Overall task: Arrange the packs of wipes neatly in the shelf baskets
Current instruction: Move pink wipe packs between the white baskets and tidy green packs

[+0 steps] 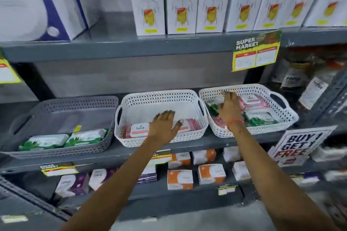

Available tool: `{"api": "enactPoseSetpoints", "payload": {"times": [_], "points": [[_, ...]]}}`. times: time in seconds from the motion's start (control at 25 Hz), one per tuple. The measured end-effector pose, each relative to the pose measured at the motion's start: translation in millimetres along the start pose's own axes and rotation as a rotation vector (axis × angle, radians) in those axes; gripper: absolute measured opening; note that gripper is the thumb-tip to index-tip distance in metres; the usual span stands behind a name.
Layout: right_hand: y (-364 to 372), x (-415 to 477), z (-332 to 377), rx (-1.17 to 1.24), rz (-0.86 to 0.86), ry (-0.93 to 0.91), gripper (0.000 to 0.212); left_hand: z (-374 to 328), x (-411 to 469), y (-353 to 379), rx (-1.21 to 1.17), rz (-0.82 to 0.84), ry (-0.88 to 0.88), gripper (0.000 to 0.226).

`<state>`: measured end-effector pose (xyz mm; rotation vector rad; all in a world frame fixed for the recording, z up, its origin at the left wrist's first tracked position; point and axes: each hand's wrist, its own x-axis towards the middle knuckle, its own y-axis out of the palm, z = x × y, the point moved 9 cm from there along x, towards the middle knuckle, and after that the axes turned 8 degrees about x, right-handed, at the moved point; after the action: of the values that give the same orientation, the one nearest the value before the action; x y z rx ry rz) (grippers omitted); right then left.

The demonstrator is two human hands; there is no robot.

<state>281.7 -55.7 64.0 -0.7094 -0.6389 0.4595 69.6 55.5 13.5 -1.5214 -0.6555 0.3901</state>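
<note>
You are facing a grey shelf (pixel 116 50) with three baskets sitting in a row on its middle level. Your left hand (pixel 165 127) is reaching into the middle basket (pixel 159 97), a white one, palm down with fingers together and thumb spread wide toward 3 o'clock. It is lying flat over pink packs (pixel 138 130) lined along the basket's front wall; whether it is touching them or just hovering cannot be told. One pack is showing the word "kara".

Your right hand (pixel 230 108) is stretching into the right basket (pixel 266 92), also white, at 2 o'clock from your left hand. Its fingers are extended and loosely together, pointing toward 12 o'clock, gripping nothing that can be seen. A thin orange band (pixel 234 121) is circling that wrist. Around the hand, pink and green packs are lying mixed: a pink pack (pixel 252 101) at 2 o'clock of it, a green pack (pixel 260 118) at 4 o'clock, more partly hidden at 9 o'clock.

The left basket (pixel 78 105), grey, is sitting at 9 o'clock of the middle one, holding two green packs (pixel 63 140) side by side along its front.

White boxes (pixel 212 2) are standing on the level above, and a "SUPER MARKET" tag (pixel 256 50) is hanging from its edge. Orange boxes (pixel 195 172) are resting on the level below.
</note>
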Motion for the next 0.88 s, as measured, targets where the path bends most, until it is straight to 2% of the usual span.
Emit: {"api": "enactPoseSetpoints", "payload": {"times": [0.08, 0.24, 0.32, 0.4, 0.56, 0.64, 0.8, 0.88], "points": [[33, 23, -25, -0.134, 0.284, 0.041, 0.044, 1, 1, 22, 0.090, 0.095, 0.001, 0.058], [91, 54, -40, -0.332, 0.699, -0.146, 0.062, 3, -9, 30, 0.184, 0.060, -0.031, 0.064], [111, 67, -49, -0.408, 0.826, -0.184, 0.077, -1, -7, 23, 0.203, 0.019, -0.029, 0.069], [118, 77, -56, -0.453, 0.867, -0.179, 0.087, -1, -8, 24, 0.179, 0.032, -0.032, 0.066], [122, 77, -50, -0.529, 0.783, -0.298, 0.083, 1, -10, 21, 0.092, -0.017, -0.053, 0.055], [108, 81, -46, -0.538, 0.688, -0.289, 0.078, 1, -10, 24, 0.098, -0.010, -0.048, 0.054], [55, 90, -12, -0.358, 0.310, -0.200, 0.081, 16, -15, 23, 0.100, -0.007, -0.053, 0.082], [39, 85, 30, -0.227, 0.146, -0.246, 0.083, 42, -23, 16, 0.140, -0.056, -0.103, 0.080]]}}
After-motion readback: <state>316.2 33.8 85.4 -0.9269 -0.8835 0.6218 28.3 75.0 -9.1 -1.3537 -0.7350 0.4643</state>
